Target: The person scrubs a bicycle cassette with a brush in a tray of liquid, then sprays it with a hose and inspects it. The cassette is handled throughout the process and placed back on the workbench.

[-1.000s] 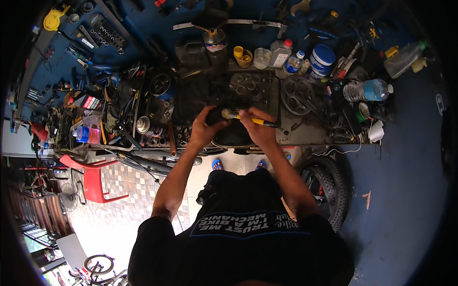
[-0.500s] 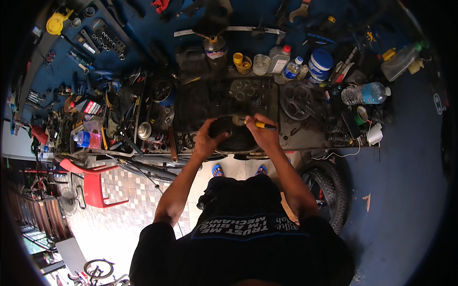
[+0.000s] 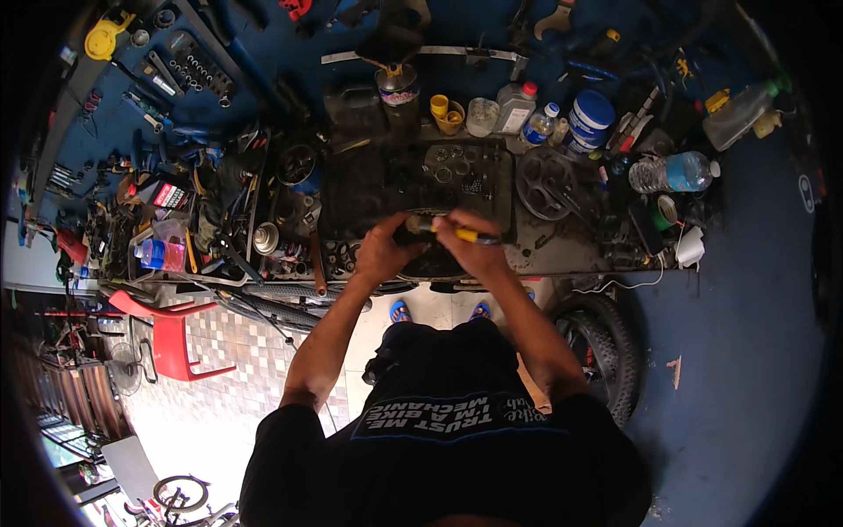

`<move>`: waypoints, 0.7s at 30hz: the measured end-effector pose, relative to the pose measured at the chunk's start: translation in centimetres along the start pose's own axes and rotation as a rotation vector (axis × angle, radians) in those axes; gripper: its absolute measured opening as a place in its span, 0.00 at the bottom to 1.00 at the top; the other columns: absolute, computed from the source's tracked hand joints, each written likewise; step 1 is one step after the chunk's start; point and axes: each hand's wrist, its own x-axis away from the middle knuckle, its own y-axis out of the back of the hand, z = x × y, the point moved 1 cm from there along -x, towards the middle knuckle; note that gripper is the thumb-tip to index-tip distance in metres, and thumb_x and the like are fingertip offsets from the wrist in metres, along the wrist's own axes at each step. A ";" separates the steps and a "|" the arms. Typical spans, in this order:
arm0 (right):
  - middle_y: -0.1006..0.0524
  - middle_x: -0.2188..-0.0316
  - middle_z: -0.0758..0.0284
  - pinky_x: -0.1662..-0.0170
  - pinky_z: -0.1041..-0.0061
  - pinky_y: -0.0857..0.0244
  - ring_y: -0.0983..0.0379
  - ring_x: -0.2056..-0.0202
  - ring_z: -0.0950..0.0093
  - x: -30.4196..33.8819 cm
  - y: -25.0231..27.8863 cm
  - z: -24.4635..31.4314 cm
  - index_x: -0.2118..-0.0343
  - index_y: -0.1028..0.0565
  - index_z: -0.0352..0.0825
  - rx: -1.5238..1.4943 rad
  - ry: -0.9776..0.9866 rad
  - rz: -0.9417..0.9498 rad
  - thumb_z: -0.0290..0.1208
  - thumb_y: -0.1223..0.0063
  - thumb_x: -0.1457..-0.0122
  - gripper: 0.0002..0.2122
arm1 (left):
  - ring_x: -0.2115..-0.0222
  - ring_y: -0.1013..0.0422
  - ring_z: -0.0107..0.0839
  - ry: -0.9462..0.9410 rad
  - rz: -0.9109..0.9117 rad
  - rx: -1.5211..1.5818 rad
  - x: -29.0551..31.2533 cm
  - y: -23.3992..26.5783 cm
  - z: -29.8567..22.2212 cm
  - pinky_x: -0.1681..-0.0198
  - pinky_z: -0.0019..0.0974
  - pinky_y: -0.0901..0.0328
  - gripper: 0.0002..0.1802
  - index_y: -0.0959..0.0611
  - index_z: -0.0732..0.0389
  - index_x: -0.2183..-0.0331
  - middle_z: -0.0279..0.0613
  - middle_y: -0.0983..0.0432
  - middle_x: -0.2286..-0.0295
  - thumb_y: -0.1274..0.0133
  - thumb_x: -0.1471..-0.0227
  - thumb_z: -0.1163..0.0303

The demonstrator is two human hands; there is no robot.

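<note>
Right hand (image 3: 474,250) is grasping the brush (image 3: 468,234), fingers closing round its yellow-and-black handle, with the butt end sticking out past the grip toward the bench's right end. Brush is lying nearly parallel to the front edge of the bench (image 3: 562,271), bristles (image 3: 414,224) pointing left and sitting slightly farther from that edge than the butt. Left hand (image 3: 384,250) is facing it from the other side, thumb and fingers curving about a dark part (image 3: 414,239); it's blending into the dark background, so can't tell its shape, its axis or whether the grip is actually clamping it. Key relation: dark part is lying left of the right-hand grip, left hand being the nearer one, with the bristles just beside its fingertips. Contact isn't resolving either way. Both hands are working over the middle of the bench's front edge, nearer that edge than the tray (image 3: 507,180) behind. Crankset (image 3: 546,186) is resting right of the tray, apart from both hands.
</note>
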 end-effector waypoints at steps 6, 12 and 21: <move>0.24 0.79 0.66 0.71 0.76 0.36 0.31 0.76 0.81 0.2 0.7 -0.8 0.72 0.21 0.30 0.037 0.067 -0.076 0.35 0.35 0.37 0.13 | 0.50 0.20 0.44 0.050 0.045 -0.003 0.2 -0.1 -0.9 0.45 0.42 0.28 0.37 0.17 0.58 0.45 0.50 0.16 0.52 0.24 0.57 0.62; 0.23 0.79 0.69 0.70 0.77 0.36 0.30 0.75 0.83 -0.2 2.1 -2.5 0.71 0.20 0.30 0.047 -0.199 -0.035 0.36 0.36 0.35 0.13 | 0.50 0.20 0.46 -0.013 0.021 -0.004 -0.1 0.1 -1.1 0.46 0.43 0.28 0.37 0.17 0.56 0.45 0.51 0.17 0.52 0.24 0.58 0.62; 0.25 0.80 0.72 0.72 0.78 0.38 0.32 0.76 0.85 0.2 1.4 -1.8 0.71 0.20 0.31 -0.005 -0.175 -0.031 0.38 0.38 0.34 0.14 | 0.51 0.20 0.47 -0.039 -0.009 -0.056 -0.2 -0.3 -0.9 0.47 0.43 0.27 0.37 0.17 0.58 0.46 0.52 0.17 0.54 0.24 0.59 0.63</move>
